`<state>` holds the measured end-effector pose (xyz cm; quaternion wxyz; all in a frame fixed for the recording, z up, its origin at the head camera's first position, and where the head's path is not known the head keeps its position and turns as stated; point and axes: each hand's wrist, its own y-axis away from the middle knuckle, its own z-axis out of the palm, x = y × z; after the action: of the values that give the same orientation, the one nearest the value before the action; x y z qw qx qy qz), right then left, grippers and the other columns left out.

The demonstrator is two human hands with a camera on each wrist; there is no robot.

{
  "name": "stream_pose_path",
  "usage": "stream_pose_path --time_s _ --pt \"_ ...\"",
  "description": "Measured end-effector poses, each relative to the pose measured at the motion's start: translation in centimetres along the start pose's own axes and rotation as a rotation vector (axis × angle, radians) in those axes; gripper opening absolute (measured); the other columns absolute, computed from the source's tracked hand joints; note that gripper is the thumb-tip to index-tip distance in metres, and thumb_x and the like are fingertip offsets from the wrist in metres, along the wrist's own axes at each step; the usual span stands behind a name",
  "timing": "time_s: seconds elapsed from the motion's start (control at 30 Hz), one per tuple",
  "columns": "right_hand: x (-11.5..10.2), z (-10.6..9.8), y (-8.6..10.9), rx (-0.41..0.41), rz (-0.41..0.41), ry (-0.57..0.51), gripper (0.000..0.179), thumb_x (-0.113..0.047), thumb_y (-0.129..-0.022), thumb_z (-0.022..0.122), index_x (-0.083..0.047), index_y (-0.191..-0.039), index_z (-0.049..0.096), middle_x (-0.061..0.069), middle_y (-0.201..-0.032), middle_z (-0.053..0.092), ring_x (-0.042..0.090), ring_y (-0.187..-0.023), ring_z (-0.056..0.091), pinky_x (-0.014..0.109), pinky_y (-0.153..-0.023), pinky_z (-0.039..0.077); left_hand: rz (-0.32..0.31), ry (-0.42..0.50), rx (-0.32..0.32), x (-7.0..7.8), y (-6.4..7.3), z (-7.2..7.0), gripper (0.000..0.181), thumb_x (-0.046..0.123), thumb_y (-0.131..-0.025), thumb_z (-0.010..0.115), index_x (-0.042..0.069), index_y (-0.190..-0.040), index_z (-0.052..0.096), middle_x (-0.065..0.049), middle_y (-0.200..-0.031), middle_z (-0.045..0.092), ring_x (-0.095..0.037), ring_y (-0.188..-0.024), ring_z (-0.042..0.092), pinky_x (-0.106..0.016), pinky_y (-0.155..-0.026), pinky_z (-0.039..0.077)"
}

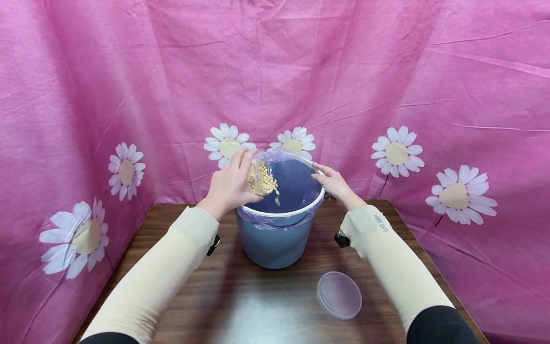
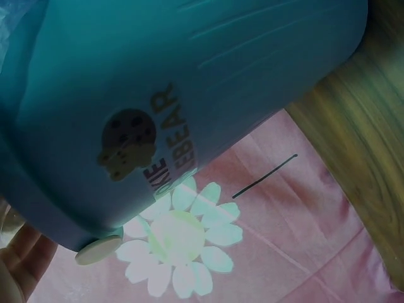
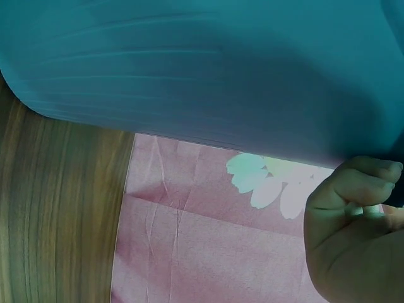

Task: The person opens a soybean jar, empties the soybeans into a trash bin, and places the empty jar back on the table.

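My left hand (image 1: 229, 184) grips a clear plastic jar (image 1: 260, 156) of pale round beans (image 1: 262, 179), tipped on its side with its mouth over a bucket-like trash bin (image 1: 275, 246). A few beans are falling from the mouth into the bin. The bin is blue-grey with a white rim and a translucent purple bag (image 1: 259, 221) lining it. On the bin's right side, my right hand (image 1: 337, 184) holds the rim; curled fingers (image 3: 363, 183) show there in the right wrist view. The bin's bottom inside is hidden.
A clear round lid (image 1: 339, 296) lies on the brown wooden table (image 1: 193, 286), in front of the bin to the right. Pink cloth (image 1: 343, 71) printed with white daisies hangs behind and on both sides. A bear print (image 2: 129, 145) marks the bin's wall.
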<state>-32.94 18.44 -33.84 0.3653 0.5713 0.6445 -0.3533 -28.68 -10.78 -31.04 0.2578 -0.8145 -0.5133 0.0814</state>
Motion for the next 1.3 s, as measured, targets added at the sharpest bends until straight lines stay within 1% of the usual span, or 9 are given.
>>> stream_pose_path --time_s 0.17,0.57,0.67,0.77,0.83,0.9,1.0,1.1,1.3 --pt "-0.1 0.0 0.0 0.004 -0.004 0.004 0.052 -0.016 -0.101 0.054 -0.006 -0.150 0.040 0.018 -0.155 0.038 0.033 -0.145 0.034 0.042 -0.120 0.029 0.023 -0.020 0.008 0.1 0.1 -0.1 0.119 0.052 -0.056 0.091 0.023 -0.152 0.027 -0.012 -0.154 0.035 -0.039 -0.107 0.063 -0.054 -0.064 0.057" --pt "0.0 -0.1 0.0 0.012 0.005 0.012 0.054 -0.018 -0.100 0.056 -0.008 -0.150 0.041 0.017 -0.156 0.037 0.034 -0.145 0.034 0.041 -0.120 0.029 0.015 -0.027 0.022 0.0 0.1 -0.3 0.120 0.049 -0.054 0.092 0.021 -0.151 0.028 -0.012 -0.155 0.035 -0.040 -0.102 0.064 -0.054 -0.062 0.056" --pt "0.0 -0.1 0.1 0.019 0.011 0.026 0.054 -0.019 -0.100 0.057 -0.011 -0.151 0.041 0.015 -0.156 0.038 0.032 -0.135 0.046 0.032 -0.105 0.044 0.015 -0.040 0.022 -0.1 0.0 -0.5 0.120 0.049 -0.055 0.092 0.021 -0.152 0.027 -0.012 -0.155 0.035 -0.041 -0.100 0.064 -0.054 -0.061 0.056" --pt "0.0 -0.1 0.1 0.022 0.015 0.041 0.053 -0.021 -0.100 0.057 -0.013 -0.150 0.042 0.014 -0.156 0.039 0.027 -0.124 0.051 0.019 -0.083 0.044 0.020 -0.055 0.024 -0.1 -0.1 -0.6 0.120 0.049 -0.055 0.091 0.020 -0.152 0.026 -0.012 -0.155 0.035 -0.042 -0.097 0.064 -0.054 -0.060 0.056" --pt "0.1 0.0 0.1 0.027 0.017 0.050 0.053 -0.021 -0.099 0.058 -0.014 -0.150 0.043 0.013 -0.156 0.040 0.028 -0.115 0.054 0.017 -0.075 0.043 0.025 -0.064 0.029 -0.2 -0.1 -0.6 0.119 0.049 -0.056 0.091 0.019 -0.152 0.027 -0.012 -0.154 0.035 -0.043 -0.096 0.063 -0.054 -0.061 0.056" --pt "0.0 -0.1 0.2 0.029 0.018 0.049 0.053 -0.022 -0.099 0.058 -0.014 -0.150 0.043 0.013 -0.156 0.041 0.029 -0.118 0.053 0.020 -0.081 0.046 0.029 -0.069 0.035 -0.2 -0.2 -0.7 0.118 0.048 -0.056 0.091 0.019 -0.151 0.027 -0.012 -0.154 0.036 -0.044 -0.096 0.063 -0.055 -0.061 0.056" --pt "0.0 0.0 0.2 0.030 0.011 0.041 0.054 -0.021 -0.099 0.058 -0.012 -0.150 0.043 0.013 -0.156 0.040 0.034 -0.130 0.049 0.034 -0.103 0.046 0.036 -0.069 0.047 -0.2 -0.3 -0.8 0.117 0.047 -0.056 0.091 0.019 -0.150 0.028 -0.013 -0.153 0.037 -0.044 -0.097 0.062 -0.055 -0.063 0.056" --pt "-0.1 0.0 0.3 0.023 0.001 0.028 0.054 -0.019 -0.099 0.058 -0.009 -0.150 0.042 0.016 -0.156 0.038 0.033 -0.146 0.033 0.042 -0.120 0.029 0.044 -0.071 0.052 -0.3 -0.3 -0.9 0.117 0.047 -0.055 0.091 0.019 -0.150 0.029 -0.013 -0.153 0.036 -0.044 -0.099 0.063 -0.056 -0.064 0.056" --pt "0.0 0.0 0.2 0.025 0.011 0.021 0.054 -0.019 -0.098 0.059 -0.010 -0.149 0.044 0.015 -0.156 0.038 0.032 -0.146 0.033 0.042 -0.120 0.028 0.049 -0.093 0.044 -0.3 -0.5 -1.1 0.118 0.047 -0.055 0.091 0.021 -0.151 0.028 -0.012 -0.152 0.036 -0.042 -0.102 0.062 -0.055 -0.063 0.056"
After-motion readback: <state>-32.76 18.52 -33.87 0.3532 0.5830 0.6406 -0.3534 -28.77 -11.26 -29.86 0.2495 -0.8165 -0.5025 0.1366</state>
